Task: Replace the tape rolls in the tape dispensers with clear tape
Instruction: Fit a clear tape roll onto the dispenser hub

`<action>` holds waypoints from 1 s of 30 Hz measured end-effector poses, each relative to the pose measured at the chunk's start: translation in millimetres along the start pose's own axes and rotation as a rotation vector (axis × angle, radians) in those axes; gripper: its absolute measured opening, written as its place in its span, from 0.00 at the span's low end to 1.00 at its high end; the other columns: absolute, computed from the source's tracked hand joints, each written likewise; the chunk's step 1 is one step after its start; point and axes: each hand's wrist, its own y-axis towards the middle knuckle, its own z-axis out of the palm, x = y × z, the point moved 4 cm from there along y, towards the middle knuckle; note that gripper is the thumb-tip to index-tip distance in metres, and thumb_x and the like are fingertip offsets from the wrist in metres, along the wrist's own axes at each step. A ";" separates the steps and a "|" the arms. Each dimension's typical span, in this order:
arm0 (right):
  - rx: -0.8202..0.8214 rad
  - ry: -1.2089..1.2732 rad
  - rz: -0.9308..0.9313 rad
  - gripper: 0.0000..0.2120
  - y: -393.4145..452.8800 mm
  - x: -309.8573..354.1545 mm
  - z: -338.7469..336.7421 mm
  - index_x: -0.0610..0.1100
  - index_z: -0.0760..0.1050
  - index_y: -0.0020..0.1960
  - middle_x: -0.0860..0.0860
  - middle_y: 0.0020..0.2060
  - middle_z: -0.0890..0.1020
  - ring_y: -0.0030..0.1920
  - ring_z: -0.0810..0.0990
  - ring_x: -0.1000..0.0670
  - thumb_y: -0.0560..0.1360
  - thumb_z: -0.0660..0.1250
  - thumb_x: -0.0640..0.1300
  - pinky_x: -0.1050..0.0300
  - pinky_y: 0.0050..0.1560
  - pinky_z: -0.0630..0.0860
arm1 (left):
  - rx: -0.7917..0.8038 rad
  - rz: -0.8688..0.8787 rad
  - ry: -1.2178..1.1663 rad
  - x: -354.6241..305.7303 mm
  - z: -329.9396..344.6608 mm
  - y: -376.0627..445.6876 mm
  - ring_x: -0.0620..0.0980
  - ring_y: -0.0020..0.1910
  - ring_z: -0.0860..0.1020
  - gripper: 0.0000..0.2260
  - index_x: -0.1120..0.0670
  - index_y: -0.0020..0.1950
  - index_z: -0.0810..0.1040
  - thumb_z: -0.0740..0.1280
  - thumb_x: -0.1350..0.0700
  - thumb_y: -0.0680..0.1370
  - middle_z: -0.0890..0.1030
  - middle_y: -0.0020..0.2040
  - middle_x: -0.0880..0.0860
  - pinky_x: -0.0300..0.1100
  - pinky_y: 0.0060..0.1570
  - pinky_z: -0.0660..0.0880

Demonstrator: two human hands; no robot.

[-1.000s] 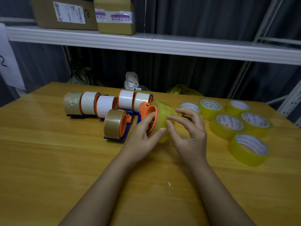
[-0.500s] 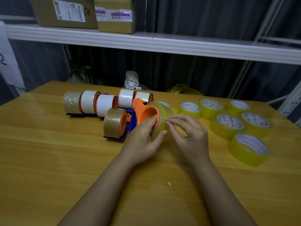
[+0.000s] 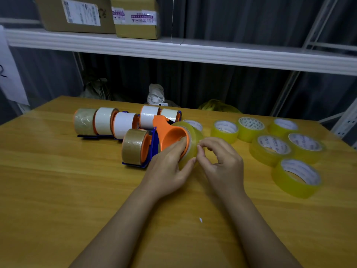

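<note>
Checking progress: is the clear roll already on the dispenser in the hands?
On. The clear roll sits around the orange dispenser hub, held by the left hand; the right hand picks at its edge.

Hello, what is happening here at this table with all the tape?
A person is fitting clear tape into an orange dispenser. The left hand grips the dispenser with its clear roll, while the right hand picks at the roll's surface with its fingertips, probably looking for the tape end. Other dispensers with brown and white rolls stand to the left. Spare clear rolls lie on the wooden table to the right.
</note>
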 end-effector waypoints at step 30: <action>-0.015 0.118 0.185 0.04 -2.6 -11.4 2.2 0.40 0.83 0.46 0.54 0.41 0.81 0.44 0.79 0.58 0.74 0.69 0.40 0.65 0.42 0.78 | 0.039 -0.020 0.043 1.3 3.0 -1.8 0.41 0.42 0.76 0.21 0.51 0.67 0.71 0.61 0.44 0.77 0.78 0.55 0.46 0.40 0.40 0.76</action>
